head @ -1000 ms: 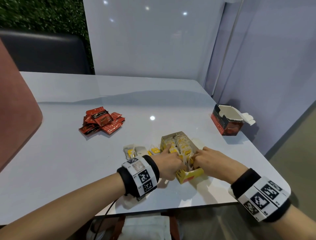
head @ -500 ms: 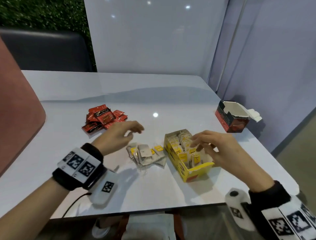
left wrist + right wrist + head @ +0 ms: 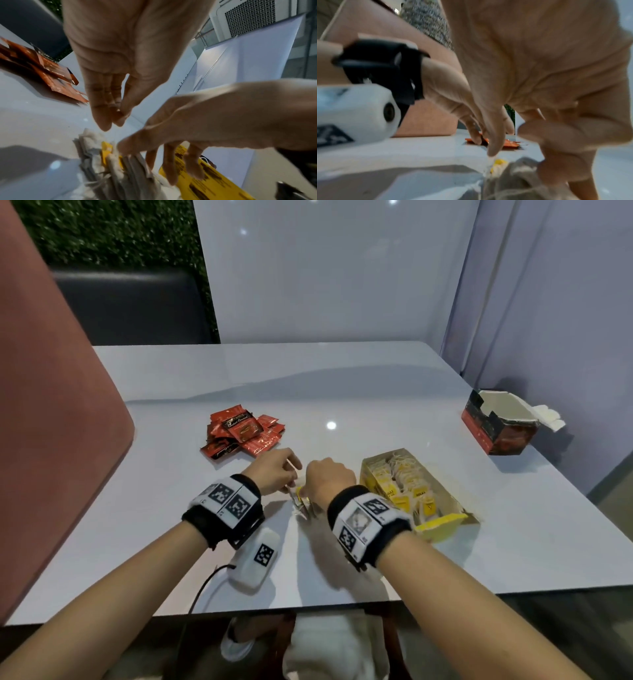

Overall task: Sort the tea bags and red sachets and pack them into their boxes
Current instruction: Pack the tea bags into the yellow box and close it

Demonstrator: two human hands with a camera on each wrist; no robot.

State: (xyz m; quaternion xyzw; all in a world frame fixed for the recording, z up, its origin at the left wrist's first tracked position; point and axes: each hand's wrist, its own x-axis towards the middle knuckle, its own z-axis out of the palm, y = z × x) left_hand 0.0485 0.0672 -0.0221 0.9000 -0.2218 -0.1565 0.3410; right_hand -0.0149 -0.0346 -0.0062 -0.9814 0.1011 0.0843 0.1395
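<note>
Loose tea bags (image 3: 302, 503) lie in a small pile left of the open yellow tea box (image 3: 442, 523), which holds several tea bags. My right hand (image 3: 313, 491) reaches down onto the pile (image 3: 109, 166) and grips it between thumb and curled fingers (image 3: 556, 169). My left hand (image 3: 291, 474) hovers just left of the pile with straight fingers (image 3: 102, 119) pointing down, holding nothing I can see. Red sachets (image 3: 243, 433) are heaped farther back on the left. The open red box (image 3: 496, 436) stands at the far right.
The white table (image 3: 342, 378) ends at a wall on the right, close behind the red box. A pink chair back (image 3: 51, 440) rises at the left edge. A white tagged device (image 3: 255, 559) with a cable hangs below my left wrist.
Both hands have left the yellow box and come together over the loose tea bags to its left. The right hand now grips that pile.
</note>
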